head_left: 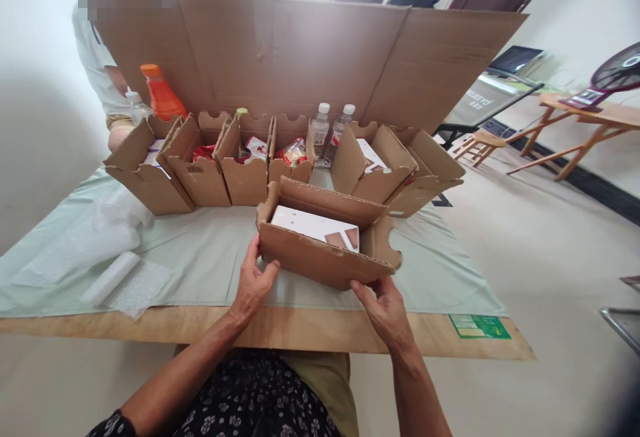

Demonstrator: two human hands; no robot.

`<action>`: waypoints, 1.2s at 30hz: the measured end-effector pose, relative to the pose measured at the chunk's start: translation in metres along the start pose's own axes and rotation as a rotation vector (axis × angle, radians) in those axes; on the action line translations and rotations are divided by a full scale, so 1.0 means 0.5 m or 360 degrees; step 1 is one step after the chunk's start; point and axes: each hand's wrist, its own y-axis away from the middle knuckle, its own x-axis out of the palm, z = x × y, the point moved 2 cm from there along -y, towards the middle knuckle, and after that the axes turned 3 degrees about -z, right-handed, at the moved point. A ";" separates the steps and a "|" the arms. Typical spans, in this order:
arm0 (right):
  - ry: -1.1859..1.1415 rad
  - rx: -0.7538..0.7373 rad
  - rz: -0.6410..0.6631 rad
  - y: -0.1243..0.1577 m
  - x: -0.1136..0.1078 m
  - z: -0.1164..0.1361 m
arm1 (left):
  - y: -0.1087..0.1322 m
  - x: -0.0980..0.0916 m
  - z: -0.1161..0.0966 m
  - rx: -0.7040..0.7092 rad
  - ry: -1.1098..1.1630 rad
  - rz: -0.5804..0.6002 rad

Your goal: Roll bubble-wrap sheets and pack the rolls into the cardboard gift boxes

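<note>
Between my two hands is an open-topped cardboard box, set crosswise and slightly tilted above the cloth near the table's front. Inside it lies a white box with brown shapes printed at one end. My left hand grips the cardboard box at its left end, thumb on the near side. My right hand holds its lower right part, thumb at the bottom edge and fingers partly hidden beneath. Behind it, to the right, stands another cardboard bin with a similar white box in it.
Several cardboard bins with packets stand in a row. Two clear bottles and an orange bottle stand near a tall cardboard panel. Bubble wrap lies on the left of the cloth. Another person is behind, at left.
</note>
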 end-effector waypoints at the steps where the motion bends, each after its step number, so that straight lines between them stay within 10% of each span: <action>1: -0.0042 -0.0022 0.0053 -0.016 0.026 0.006 | -0.007 -0.021 -0.003 0.0007 -0.0016 -0.0046; 10: -0.0117 -0.0033 0.0162 -0.070 0.116 0.012 | -0.010 -0.095 0.006 -0.0020 -0.0123 -0.0173; 26: -0.0002 -0.0041 0.0007 -0.050 -0.006 0.030 | -0.027 -0.096 0.022 -0.0093 -0.0144 -0.0106; 36: 0.0046 -0.0044 0.0189 -0.066 0.101 0.003 | -0.025 -0.084 0.034 -0.0068 -0.0102 -0.0035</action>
